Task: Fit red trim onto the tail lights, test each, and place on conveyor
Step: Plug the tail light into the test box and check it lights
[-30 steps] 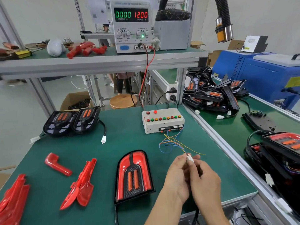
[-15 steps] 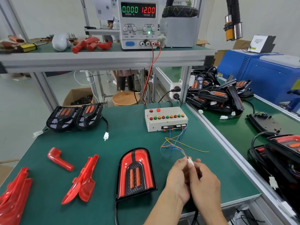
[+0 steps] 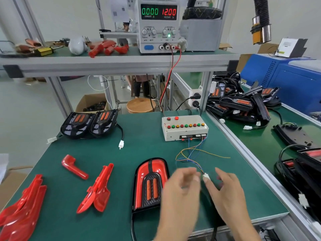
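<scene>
With left hand (image 3: 182, 186) blurred, loosely spread, grip undeterminable, and right hand (image 3: 224, 186) fingers spread beside the white connector (image 3: 206, 176): trimmed tail light (image 3: 150, 183) immediately left on the table (image 3: 139, 150), long axis near-to-far, nearer left hand.

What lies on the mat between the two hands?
In the head view, a white plug on thin coloured wires sits between the left hand and right hand; neither clearly grips it.

Both hands (image 3: 205, 193) hover beside the white connector (image 3: 206, 176), near the red-trimmed tail light (image 3: 151, 183).
</scene>
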### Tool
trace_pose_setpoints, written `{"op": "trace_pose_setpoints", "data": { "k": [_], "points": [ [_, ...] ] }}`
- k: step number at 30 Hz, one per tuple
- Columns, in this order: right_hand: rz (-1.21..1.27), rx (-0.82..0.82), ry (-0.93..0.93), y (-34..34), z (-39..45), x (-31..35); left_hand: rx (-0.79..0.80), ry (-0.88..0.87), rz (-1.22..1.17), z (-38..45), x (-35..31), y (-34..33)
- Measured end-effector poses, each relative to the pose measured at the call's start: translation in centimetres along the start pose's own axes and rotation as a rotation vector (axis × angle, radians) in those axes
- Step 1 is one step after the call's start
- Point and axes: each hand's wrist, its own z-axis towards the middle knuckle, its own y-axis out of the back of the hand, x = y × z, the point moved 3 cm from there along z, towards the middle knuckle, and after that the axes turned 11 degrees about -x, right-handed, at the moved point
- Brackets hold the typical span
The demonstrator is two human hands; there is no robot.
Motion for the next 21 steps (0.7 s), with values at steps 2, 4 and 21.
{"op": "trace_pose_setpoints", "data": {
  "k": [2, 4, 21],
  "points": [
    [0.069, -0.140, 0.095, 0.4, -1.2, 1.7, -0.184, -0.182, 0.207, 1.8, -1.4, 4.0],
    [0.172, -0.084, 0.207, -0.2, -2.5, 3.8, -0.337, -0.288, 0.477, 3.9, -1.8, 7.5],
    [0.658, 0.695, -0.114, -5.4, -2.4, 5.8, -0.176, 0.050, 0.556, 14.6, 0.0, 11.3]
  ]
}}
